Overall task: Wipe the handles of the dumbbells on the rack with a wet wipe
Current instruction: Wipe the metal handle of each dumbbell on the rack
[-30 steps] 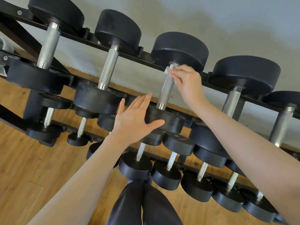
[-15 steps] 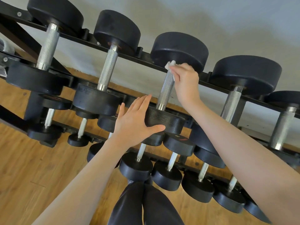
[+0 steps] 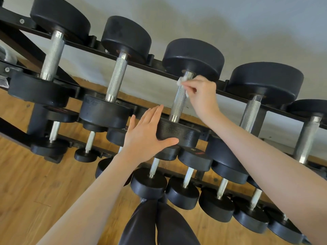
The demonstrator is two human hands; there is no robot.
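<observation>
Several black dumbbells with knurled silver handles lie on the top tier of a black rack (image 3: 99,48). My right hand (image 3: 201,96) pinches a small white wet wipe (image 3: 181,81) against the far end of the third dumbbell's handle (image 3: 178,103), just under its rear head. My left hand (image 3: 146,135) lies flat with straight fingers on the near head (image 3: 178,133) of that same dumbbell, thumb along its front rim. Part of the wipe is hidden by my fingers.
Neighbouring handles stand left (image 3: 116,76) and right (image 3: 249,112) of the one being wiped. Lower tiers hold several smaller dumbbells (image 3: 182,191). A wooden floor (image 3: 35,191) lies below, a grey wall (image 3: 230,29) behind, and dark-clad legs (image 3: 159,223) show at the bottom.
My right hand has shifted slightly around the top end of the handle with the wipe. My left hand has stayed on the near head.
</observation>
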